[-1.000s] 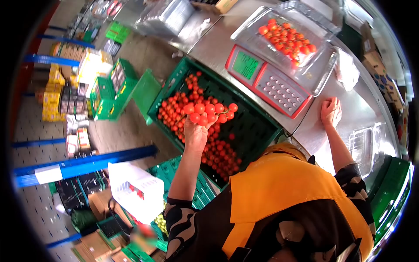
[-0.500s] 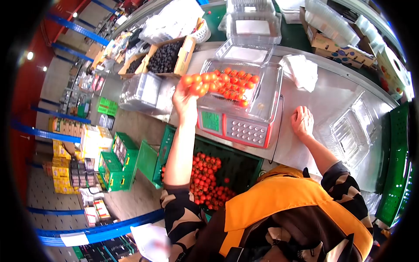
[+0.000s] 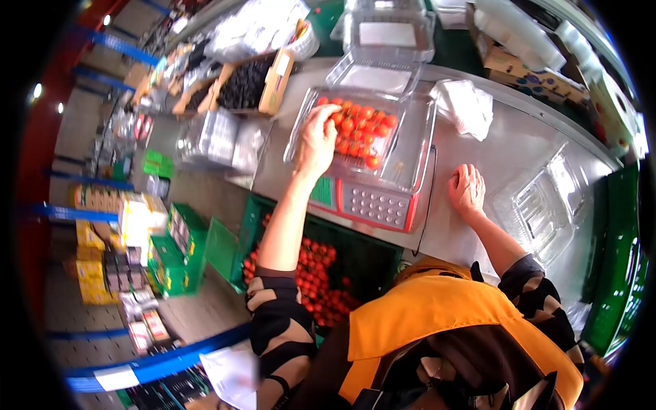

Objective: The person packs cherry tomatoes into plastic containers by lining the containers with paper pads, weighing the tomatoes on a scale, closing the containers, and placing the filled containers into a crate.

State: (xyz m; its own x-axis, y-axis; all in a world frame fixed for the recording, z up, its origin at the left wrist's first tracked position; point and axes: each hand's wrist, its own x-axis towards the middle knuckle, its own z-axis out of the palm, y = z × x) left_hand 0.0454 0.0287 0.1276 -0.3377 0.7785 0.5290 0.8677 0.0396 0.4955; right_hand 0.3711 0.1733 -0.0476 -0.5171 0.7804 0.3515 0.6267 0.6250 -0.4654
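Cherry tomatoes on the vine [image 3: 362, 130] lie in a clear plastic container [image 3: 410, 154], which rests on a red-edged scale [image 3: 376, 203]. My left hand [image 3: 317, 142] reaches over the container's left side, its fingers closed round tomatoes at the left end of the bunch. The fingers partly cover them. My right hand [image 3: 467, 189] lies flat on the metal table [image 3: 447, 229], right of the scale, holding nothing. Below the scale, a green crate [image 3: 372, 254] holds many loose tomatoes [image 3: 318, 277], partly behind my left forearm.
An open clear container [image 3: 547, 205] lies at the right, and crumpled white paper [image 3: 465, 108] behind my right hand. Clear containers [image 3: 386, 37] stand at the back. A box of dark fruit [image 3: 247, 82] is at the back left. A green crate [image 3: 608, 266] borders the right.
My left hand has carried the tomatoes from above the green crate up and over to the clear container, and has lowered them into it. My right hand stays on the table. The view has turned.
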